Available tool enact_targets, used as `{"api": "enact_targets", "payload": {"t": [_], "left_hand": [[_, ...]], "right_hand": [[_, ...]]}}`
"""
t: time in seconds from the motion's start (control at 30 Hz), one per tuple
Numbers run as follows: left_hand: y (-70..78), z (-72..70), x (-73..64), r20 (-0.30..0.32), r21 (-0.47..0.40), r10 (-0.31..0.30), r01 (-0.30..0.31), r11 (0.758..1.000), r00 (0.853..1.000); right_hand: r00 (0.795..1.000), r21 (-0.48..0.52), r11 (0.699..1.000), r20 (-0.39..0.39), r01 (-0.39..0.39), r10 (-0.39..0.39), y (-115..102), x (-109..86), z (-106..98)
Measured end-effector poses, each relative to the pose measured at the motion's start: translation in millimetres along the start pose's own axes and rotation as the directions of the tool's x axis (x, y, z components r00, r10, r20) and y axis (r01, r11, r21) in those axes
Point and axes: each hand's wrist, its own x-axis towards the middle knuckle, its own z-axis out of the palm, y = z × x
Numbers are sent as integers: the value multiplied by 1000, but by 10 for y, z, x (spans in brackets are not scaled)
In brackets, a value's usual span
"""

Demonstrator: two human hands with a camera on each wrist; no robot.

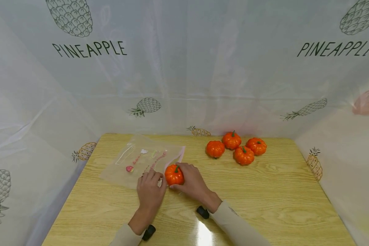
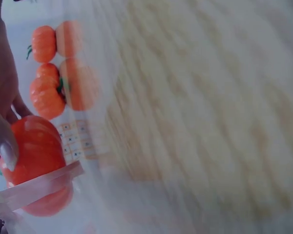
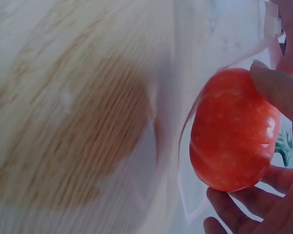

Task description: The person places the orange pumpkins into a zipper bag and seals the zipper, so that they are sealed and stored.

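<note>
In the head view, my right hand (image 1: 194,181) holds a small shiny orange pumpkin (image 1: 174,175) with a green stem, thumb on one side and fingers on the other. The pumpkin is at the mouth of a clear plastic bag (image 1: 118,167) with pink edging and small printed pictures, which lies flat on the table. My left hand (image 1: 151,191) pinches the bag's edge, just left of the pumpkin. In the left wrist view, a pink strip (image 2: 44,185) of the bag crosses in front of the pumpkin. The right wrist view shows the pumpkin (image 3: 234,129) between thumb and fingers.
Several more orange pumpkins (image 1: 244,155) stand grouped at the back right of the wooden table (image 1: 264,201). A whitish curtain (image 1: 184,68) printed with pineapples surrounds the table at the back and sides.
</note>
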Motion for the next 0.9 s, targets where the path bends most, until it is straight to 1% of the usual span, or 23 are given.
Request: {"api": "enact_targets", "payload": {"t": [0.1, 0.2, 0.37, 0.43, 0.53, 0.77, 0.9], "left_hand": [[32, -2, 6, 1, -11, 1, -1, 1000, 1000], [57, -2, 6, 20, -12, -7, 7, 1000, 1000], [64, 9, -16, 44, -5, -8, 8, 1000, 999], [55, 17, -30, 47, 2, -3, 3, 1000, 999], [36, 28, -51, 49, 16, 3, -3, 1000, 999], [-2, 37, -73, 55, 23, -6, 4, 1000, 998], [12, 31, -66, 58, 27, 6, -7, 1000, 998]], "right_hand": [[1000, -28, 1000, 18, 6, -5, -1, 29, 35], [999, -47, 999, 34, 14, -13, -12, 58, 63], [998, -85, 995, 51, 51, -47, -14, 78, 108], [997, -90, 994, 52, 67, -62, -4, 69, 115], [997, -66, 995, 46, 70, -67, 16, 45, 106], [1000, -9, 1000, 2, 13, -13, 65, -13, 84], [1000, -15, 1000, 1, 10, -10, 61, 7, 118]]}}
